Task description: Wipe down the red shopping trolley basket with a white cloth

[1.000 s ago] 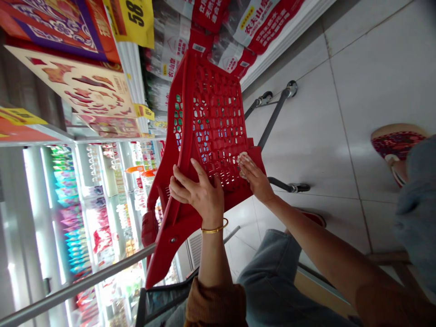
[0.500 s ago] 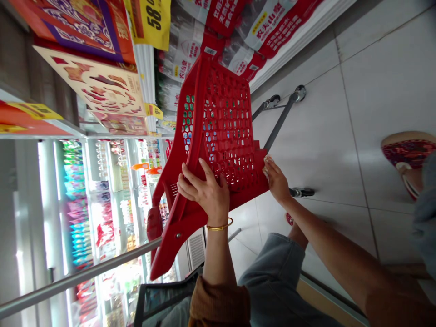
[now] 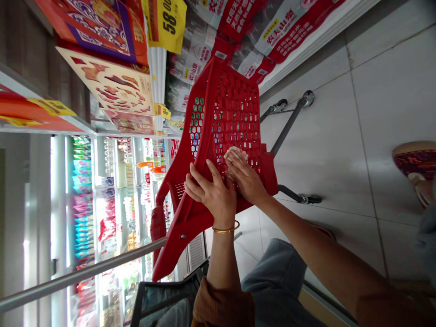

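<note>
A red plastic shopping cart with a honeycomb basket appears turned sideways in the head view. My left hand, a gold bangle at its wrist, rests on the basket's rim with fingers spread. Close beside it, my right hand presses a crumpled, pale pinkish cloth against the perforated basket wall. The fingers of that hand lie over the cloth and partly hide it.
Shrink-wrapped water bottles lie close to the cart's far end. Boxed goods sit on a shelf. A metal bar crosses at lower left, near a black crate. Another person's shoe stands at right.
My right hand has moved with the cloth from the cart's lower edge onto the perforated basket wall, nearer my left hand. My left hand stays on the rim.
</note>
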Demonstrator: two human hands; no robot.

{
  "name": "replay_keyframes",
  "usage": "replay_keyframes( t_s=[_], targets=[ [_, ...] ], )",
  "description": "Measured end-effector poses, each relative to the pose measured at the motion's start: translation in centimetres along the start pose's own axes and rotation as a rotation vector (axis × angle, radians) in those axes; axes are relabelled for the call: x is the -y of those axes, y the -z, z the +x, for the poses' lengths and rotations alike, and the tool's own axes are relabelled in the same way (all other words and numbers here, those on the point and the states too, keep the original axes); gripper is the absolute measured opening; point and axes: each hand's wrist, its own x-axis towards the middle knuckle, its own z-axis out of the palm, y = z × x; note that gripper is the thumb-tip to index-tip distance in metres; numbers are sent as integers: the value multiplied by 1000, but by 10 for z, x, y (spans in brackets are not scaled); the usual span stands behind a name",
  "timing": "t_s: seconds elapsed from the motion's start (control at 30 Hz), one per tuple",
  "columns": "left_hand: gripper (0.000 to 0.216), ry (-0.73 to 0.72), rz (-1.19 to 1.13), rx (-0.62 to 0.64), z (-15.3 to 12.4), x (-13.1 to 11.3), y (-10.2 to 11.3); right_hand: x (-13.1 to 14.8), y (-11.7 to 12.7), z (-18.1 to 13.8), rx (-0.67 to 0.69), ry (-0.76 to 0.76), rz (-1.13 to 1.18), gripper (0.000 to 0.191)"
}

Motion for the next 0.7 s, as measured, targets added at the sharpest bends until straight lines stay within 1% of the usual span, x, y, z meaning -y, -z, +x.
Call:
replay_keyframes(
  t_s=[0.2, 0.4, 0.53, 0.63, 0.7],
  targets=[
    [66, -31, 25, -8, -2, 2, 0, -13, 8, -13, 48, -37, 55, 55],
    [65, -32, 36, -17, -4, 4, -3, -30, 19, -34, -8, -89, 32, 54],
    [65, -27, 31, -6, -6, 6, -4, -44, 24, -49, -7, -179, 42, 52],
    [63, -37, 34, -9, -7, 8, -5, -46, 23, -55, -19, -234, 81, 53],
    [63, -35, 29, -5, -8, 9, -5, -43, 23, -54, -28, -242, 100, 53]
  ],
)
